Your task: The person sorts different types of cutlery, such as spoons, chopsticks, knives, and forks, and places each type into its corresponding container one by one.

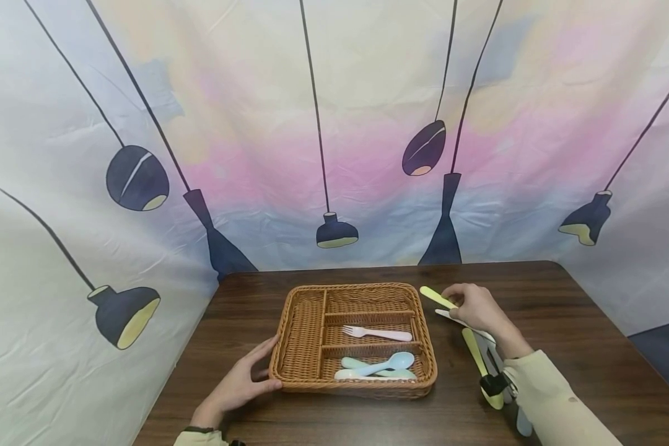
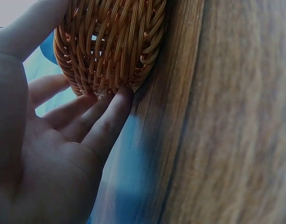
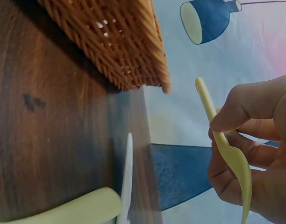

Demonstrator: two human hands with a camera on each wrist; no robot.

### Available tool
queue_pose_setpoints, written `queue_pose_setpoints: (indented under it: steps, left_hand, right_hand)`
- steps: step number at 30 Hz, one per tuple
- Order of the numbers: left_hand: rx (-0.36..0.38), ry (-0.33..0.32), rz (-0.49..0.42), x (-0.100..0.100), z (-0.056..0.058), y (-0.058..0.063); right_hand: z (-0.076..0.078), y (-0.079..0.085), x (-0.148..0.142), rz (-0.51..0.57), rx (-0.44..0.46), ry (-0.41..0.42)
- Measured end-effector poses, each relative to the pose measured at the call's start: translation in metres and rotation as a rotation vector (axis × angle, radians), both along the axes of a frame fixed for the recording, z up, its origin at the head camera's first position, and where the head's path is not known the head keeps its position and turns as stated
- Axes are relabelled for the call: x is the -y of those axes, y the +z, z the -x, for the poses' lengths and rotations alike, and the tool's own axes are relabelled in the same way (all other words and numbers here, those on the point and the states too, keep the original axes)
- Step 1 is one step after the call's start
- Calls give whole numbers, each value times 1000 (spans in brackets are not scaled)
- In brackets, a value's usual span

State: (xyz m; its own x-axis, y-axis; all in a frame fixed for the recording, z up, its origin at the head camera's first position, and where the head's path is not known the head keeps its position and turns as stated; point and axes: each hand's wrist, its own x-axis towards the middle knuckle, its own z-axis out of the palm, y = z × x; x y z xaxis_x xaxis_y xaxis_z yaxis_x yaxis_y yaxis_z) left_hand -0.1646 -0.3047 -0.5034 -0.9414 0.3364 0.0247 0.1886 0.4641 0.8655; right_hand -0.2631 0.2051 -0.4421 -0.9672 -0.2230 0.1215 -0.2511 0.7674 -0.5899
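A brown wicker basket [image 1: 295,389] with several compartments stands on the table. My left hand [image 1: 242,384] rests against its left side near the front corner, and the left wrist view shows the fairly straight fingers [image 2: 108,123] touching the wicker. Right of the basket, my right hand [image 1: 479,308] pinches a yellow utensil [image 3: 239,163] between thumb and fingers, its slim end pointing up and left; its kind is unclear. Inside the basket, a pink fork [image 1: 387,335] lies in the middle compartment. A blue spoon [image 1: 399,360] lies across a green spoon [image 1: 357,363] and a cream spoon [image 1: 347,374] in the front one.
Under and beside the right forearm lie a yellow spoon [image 1: 474,347], a white utensil [image 1: 443,314] and grey utensils [image 1: 523,424], partly hidden by the sleeve. The dark wooden table [image 1: 357,418] meets a curtain [image 1: 379,186] printed with lamps at the back.
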Motion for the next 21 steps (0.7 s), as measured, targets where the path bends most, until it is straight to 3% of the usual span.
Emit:
queue_pose_setpoints:
  steps: [10,21]
  left_hand:
    - [11,7,4,0,1,1]
    - [1,0,4,1,0,-1]
  right_hand:
    - [3,13,15,19,-33,17]
    - [2,21,34,43,-87,100]
